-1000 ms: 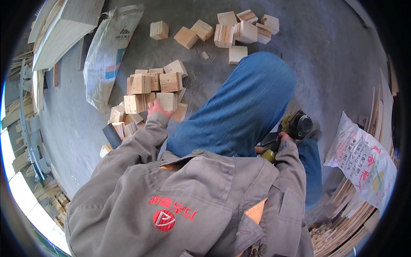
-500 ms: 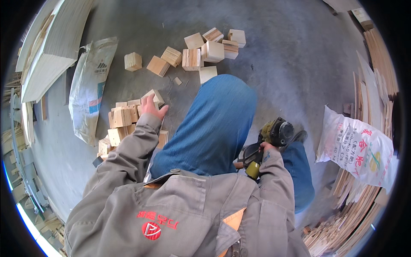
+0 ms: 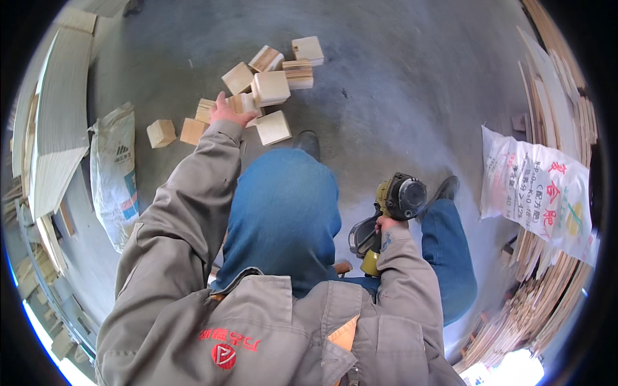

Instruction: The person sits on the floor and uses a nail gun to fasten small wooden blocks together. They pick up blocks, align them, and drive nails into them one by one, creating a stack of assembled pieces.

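My left hand (image 3: pixel 232 116) reaches forward with fingers and thumb spread, over the near side of a group of wooden blocks. It is at a block with a striped side (image 3: pixel 242 101), partly covered by the hand; I cannot tell whether it touches it. A pale block (image 3: pixel 271 88) lies just right of it, and another pale block (image 3: pixel 273 128) lies nearer to me. My right hand (image 3: pixel 390 223) is closed round the handle of a nail gun (image 3: pixel 400 197) with an olive-yellow body and black round cap, held beside my knee.
Several more blocks lie around, one apart at the left (image 3: pixel 161 133). A white sack (image 3: pixel 114 174) and stacked boards (image 3: pixel 61 122) stand at the left. On the right, another white sack (image 3: pixel 537 186) rests against wood strips (image 3: pixel 541 283). My shoe (image 3: pixel 308 144) is close to the blocks.
My left hand has left the near-left pile and moved forward to the farther blocks. The view has shifted, and that pile is now hidden. The right hand still holds the nail gun.
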A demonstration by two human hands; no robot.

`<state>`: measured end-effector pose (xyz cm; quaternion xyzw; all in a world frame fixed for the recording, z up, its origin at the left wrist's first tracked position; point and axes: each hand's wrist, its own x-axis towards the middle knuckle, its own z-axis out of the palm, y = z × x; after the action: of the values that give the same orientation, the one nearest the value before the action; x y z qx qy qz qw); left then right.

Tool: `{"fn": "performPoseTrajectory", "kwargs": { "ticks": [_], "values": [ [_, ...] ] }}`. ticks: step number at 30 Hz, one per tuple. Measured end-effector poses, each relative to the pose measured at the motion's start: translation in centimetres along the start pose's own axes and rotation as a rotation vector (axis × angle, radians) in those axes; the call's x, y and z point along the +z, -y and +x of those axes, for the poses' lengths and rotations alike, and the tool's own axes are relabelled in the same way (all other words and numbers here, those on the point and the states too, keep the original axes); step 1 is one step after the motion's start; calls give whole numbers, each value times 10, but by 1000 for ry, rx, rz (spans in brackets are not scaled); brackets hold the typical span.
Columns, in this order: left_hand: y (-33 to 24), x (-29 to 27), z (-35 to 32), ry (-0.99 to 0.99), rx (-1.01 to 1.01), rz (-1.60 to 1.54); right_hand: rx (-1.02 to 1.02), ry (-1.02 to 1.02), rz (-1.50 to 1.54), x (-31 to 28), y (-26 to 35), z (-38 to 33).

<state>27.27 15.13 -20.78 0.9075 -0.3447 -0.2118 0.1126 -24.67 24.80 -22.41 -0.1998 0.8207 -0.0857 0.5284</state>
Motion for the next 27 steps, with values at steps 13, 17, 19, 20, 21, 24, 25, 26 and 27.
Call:
{"fn": "performPoseTrajectory", "kwargs": {
  "ticks": [13,17,19,20,21,24,25,26,27],
  "values": [
    [47,-52,17,1,-75,-362,63,47,40,-9,-3,10],
    [24,-90,6,144,-112,-764,43,68,-67,-9,7,2],
    [-12,-101,-9,278,-107,-971,32,39,-58,-10,6,2],
    [-21,-101,-6,333,-61,-1000,42,28,-81,-8,4,6],
    [-36,-98,-4,366,-29,-988,37,31,-110,-6,5,8],
    [-88,-69,-4,511,48,-952,-25,99,-304,-6,-13,40],
    [-105,-57,-16,563,72,-1037,-29,98,-322,-6,-17,43],
    [-106,-32,-8,598,80,-1009,-35,97,-344,-3,-18,42],
    [-110,-8,0,634,89,-981,-41,94,-366,-1,-17,41]
  ]
}}
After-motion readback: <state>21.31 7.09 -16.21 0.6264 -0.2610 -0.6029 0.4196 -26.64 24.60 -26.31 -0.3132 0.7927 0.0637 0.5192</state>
